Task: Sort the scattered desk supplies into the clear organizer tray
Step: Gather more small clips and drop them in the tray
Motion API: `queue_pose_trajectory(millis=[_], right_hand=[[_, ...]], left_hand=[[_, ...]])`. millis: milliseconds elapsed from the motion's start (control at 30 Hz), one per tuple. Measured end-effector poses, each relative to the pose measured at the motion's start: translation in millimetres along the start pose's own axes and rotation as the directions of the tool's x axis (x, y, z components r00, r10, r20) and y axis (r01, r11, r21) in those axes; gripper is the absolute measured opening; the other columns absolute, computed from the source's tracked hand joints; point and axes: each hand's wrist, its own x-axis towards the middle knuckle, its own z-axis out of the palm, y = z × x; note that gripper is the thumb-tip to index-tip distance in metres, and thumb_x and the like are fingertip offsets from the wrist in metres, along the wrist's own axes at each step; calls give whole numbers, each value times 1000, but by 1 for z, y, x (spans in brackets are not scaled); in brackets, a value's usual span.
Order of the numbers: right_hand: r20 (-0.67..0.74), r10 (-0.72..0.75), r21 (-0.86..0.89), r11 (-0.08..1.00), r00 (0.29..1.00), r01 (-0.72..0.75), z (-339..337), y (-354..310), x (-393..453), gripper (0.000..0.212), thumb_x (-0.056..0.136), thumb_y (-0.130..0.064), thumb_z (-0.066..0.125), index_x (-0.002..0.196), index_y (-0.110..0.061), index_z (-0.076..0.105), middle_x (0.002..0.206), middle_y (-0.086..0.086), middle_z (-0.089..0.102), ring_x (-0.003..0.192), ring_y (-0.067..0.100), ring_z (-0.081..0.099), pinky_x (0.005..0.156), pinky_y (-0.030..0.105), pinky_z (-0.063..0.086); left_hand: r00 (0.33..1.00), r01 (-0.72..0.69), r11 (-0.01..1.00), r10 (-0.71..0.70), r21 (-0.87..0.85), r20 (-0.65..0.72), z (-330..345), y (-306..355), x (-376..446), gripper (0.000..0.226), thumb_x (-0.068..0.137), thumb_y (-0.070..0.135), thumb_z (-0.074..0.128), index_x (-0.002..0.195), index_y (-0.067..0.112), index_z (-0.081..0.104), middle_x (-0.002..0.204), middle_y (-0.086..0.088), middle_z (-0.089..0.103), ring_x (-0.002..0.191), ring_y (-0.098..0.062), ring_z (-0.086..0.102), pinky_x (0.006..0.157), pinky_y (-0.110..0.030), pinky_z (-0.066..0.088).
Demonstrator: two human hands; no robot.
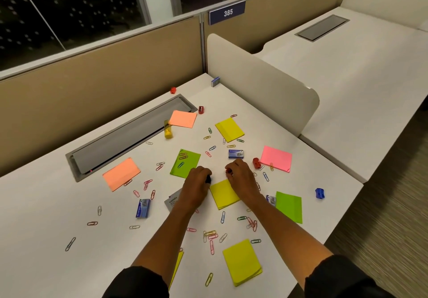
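Both hands reach out over the middle of the white desk (58, 239), close together. The left hand (196, 182) is curled, knuckles up, around a small black object (208, 179) that shows only at its fingertips — too little is visible to name it. The right hand (240, 178) is curled too, pinching a small red object (228, 171) at its fingertips, probably a sharpener like the red sharpener (256, 162) lying just beside it to the right. Between and under the 2 hands lies a yellow sticky-note pad (223, 193); the right wrist crosses its edge. The clear organizer tray is not visible anywhere in this view, so nothing can be said of its compartments. The supplies lie scattered: a green pad (185, 162) with paper clips on it just beyond the left hand, a pink pad (276, 158) to the right, 2 orange pads (121, 173) to the left and far side, a staple box (235, 154) just past the right hand, another staple box (143, 208) to the left, a grey Camlin box (172, 201) partly under the left forearm, a blue sharpener (319, 193) near the right edge, and a yellow glue stick (168, 129) beside the grey cable hatch (120, 140). Coloured paper clips (212, 236) are strewn all over the desk — many between the forearms.
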Motion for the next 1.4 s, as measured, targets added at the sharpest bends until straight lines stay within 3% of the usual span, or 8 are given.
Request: queue_pose_trajectory(millis=[200,333,633,833,933,1033,1200,1400], right_hand=[[-93,1,66,998,996,5,-11,4,-19,27,86,-8,65,113,-4,63,112,14,56,102,25,56,84,28,49],[-146,53,134,990,988,-34,-23,17,-25,33,83,-6,67,115,-2,61,116,14,52,106,27,55,88,33,51],[-59,223,72,973,973,-219,-48,33,-7,47,91,-7,57,137,-5,46,140,14,41,127,28,39,104,32,36],[-16,225,-20,974,974,-225,-45,39,3,49,95,-12,53,142,-10,40,146,13,36,132,27,33,107,34,32],[39,162,-201,968,986,-151,-47,39,8,45,97,-16,49,141,-8,40,143,13,42,130,27,35,108,36,31],[55,163,-245,959,985,-145,-43,44,11,34,96,-12,49,130,-5,52,132,14,51,122,28,43,103,35,36],[10,220,-67,974,976,-218,-40,49,11,28,91,-1,53,116,-8,65,121,14,60,109,28,55,96,36,47],[-53,217,28,976,975,-216,-55,55,-2,26,92,-2,52,115,-7,65,117,14,61,110,29,53,94,39,48]], left_hand=[[1000,6,1000,-7,-22,-29,-3,0,-18,35,82,3,63,117,7,59,110,-11,61,104,-25,52,86,-24,35],[999,1,1000,-2,-23,-48,-4,3,-26,37,81,5,65,117,7,59,108,-11,59,101,-26,53,84,-25,36],[995,-61,997,57,-48,-77,1,16,-28,38,82,5,65,120,7,56,118,-12,56,110,-26,52,90,-26,37],[994,-71,996,67,-58,-82,2,15,-23,36,84,6,63,120,7,57,112,-10,56,103,-22,53,85,-26,40],[994,-71,996,66,-54,-84,2,12,-20,36,83,6,63,118,6,57,108,-9,56,99,-23,54,83,-26,40],[995,-59,997,54,-53,-87,1,10,-19,35,83,5,63,118,5,58,108,-10,56,98,-23,54,82,-25,39],[995,-58,997,53,-49,-90,-1,10,-19,35,81,4,64,116,5,59,107,-10,57,97,-23,55,82,-27,41],[994,-88,995,85,-42,-69,1,22,-20,34,80,4,65,114,5,59,103,-10,57,93,-23,55,79,-28,42]])
